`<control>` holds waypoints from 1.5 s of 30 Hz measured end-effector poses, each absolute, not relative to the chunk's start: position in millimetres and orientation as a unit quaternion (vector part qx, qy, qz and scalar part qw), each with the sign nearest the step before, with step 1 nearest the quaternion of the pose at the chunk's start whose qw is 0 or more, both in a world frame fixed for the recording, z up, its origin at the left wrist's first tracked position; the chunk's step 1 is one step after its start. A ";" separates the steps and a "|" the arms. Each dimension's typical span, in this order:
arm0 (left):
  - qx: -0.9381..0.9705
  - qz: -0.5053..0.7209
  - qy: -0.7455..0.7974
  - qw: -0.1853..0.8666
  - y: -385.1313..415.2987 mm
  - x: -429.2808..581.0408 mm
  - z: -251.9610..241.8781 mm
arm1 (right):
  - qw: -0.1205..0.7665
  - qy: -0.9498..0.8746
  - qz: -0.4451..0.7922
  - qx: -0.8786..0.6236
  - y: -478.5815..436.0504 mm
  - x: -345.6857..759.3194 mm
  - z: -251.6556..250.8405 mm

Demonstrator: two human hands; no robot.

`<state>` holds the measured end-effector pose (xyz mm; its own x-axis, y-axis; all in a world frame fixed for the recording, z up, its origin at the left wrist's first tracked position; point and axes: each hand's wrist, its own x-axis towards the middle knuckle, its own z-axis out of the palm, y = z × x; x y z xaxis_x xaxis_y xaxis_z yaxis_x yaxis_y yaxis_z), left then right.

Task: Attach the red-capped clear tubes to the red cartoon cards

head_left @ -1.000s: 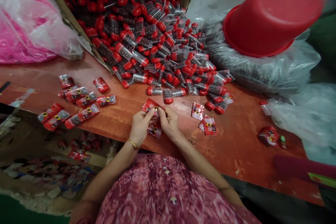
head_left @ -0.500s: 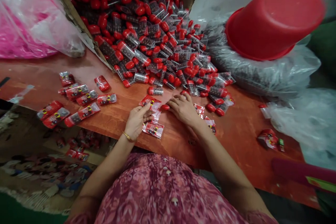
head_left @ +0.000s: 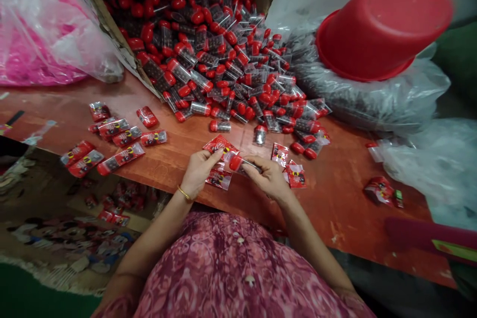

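Note:
My left hand (head_left: 198, 171) pinches a flat red printed wrapper (head_left: 218, 144) above the red-brown table (head_left: 335, 194). My right hand (head_left: 269, 176) grips a small clear tube with a red cap (head_left: 238, 163), its cap end pointing at the wrapper's mouth. Under my hands lie more red wrappers (head_left: 218, 179). A big heap of red-capped tubes (head_left: 223, 69) spills from a cardboard box (head_left: 112, 35) just beyond my hands. Two loose wrappers (head_left: 294, 175) lie right of my right hand.
Several wrapped tubes (head_left: 112, 141) lie in a group at the left of the table. A red plastic basin (head_left: 376, 27) rests upside down on a clear bag of dark pieces (head_left: 372, 99). A bag of pink items (head_left: 37, 44) sits at far left. Small red packets (head_left: 380, 191) lie at right.
My right hand reached out to the edge of the heap, took a red-capped tube and brought it back to the wrapper in my left hand.

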<state>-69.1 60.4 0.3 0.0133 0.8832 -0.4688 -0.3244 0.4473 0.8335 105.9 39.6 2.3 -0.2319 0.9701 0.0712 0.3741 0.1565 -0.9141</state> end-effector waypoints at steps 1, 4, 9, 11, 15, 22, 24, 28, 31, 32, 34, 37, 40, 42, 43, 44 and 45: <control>0.272 0.451 0.535 0.660 60.1 -70.1 -0.5 | 0.365 -0.658 0.423 -0.504 40.0 105.4 1.6; 0.306 0.439 0.526 0.661 59.3 -72.1 -3.0 | 0.378 -0.622 0.459 -0.509 40.4 103.1 -0.4; 0.309 0.434 0.511 0.674 59.2 -69.7 -4.5 | 0.401 -0.596 0.458 -0.523 36.2 100.2 -2.9; 0.298 0.434 0.514 0.678 60.1 -68.7 -4.2 | 0.405 -0.595 0.459 -0.521 34.1 100.5 -3.5; 0.324 0.410 0.519 0.676 62.0 -72.1 -3.6 | 0.413 -0.589 0.459 -0.522 32.8 101.5 -4.1; 0.402 0.368 0.530 0.649 61.3 -78.4 0.7 | 0.408 -0.499 0.550 -0.531 33.3 97.6 -8.7; 0.402 0.379 0.533 0.640 59.6 -74.2 1.7 | 0.426 -0.478 0.545 -0.541 32.7 95.1 -11.0; 0.367 0.419 0.517 0.650 55.3 -63.3 0.3 | 0.428 -0.464 0.544 -0.553 32.1 92.1 -13.9; 0.326 0.415 0.506 0.682 53.6 -59.6 -1.7 | 0.447 -0.473 0.508 -0.565 32.8 92.3 -15.2; 0.319 0.409 0.506 0.689 53.6 -59.5 -2.2 | 0.455 -0.484 0.487 -0.567 33.1 92.6 -16.0; 0.309 0.408 0.505 0.695 54.2 -60.0 -3.1 | 0.456 -0.502 0.474 -0.561 33.7 92.9 -18.5; 0.295 0.418 0.499 0.699 55.0 -58.8 -6.1 | 0.441 -0.506 0.510 -0.537 33.7 91.2 -24.7; 0.278 0.411 0.489 0.718 51.3 -51.8 -13.0 | 0.460 -0.511 0.483 -0.542 33.1 86.1 -31.9; 0.262 0.404 0.485 0.730 46.7 -46.0 -17.9 | 0.496 -0.510 0.423 -0.562 32.9 82.4 -35.0; 0.255 0.407 0.482 0.733 44.7 -43.9 -19.4 | 0.508 -0.506 0.402 -0.569 33.0 81.0 -35.6; 0.250 0.413 0.478 0.734 43.3 -42.8 -20.0 | 0.514 -0.503 0.394 -0.572 33.2 79.9 -35.6; 0.246 0.421 0.473 0.734 42.8 -42.8 -19.5 | 0.513 -0.501 0.399 -0.571 33.5 79.0 -34.9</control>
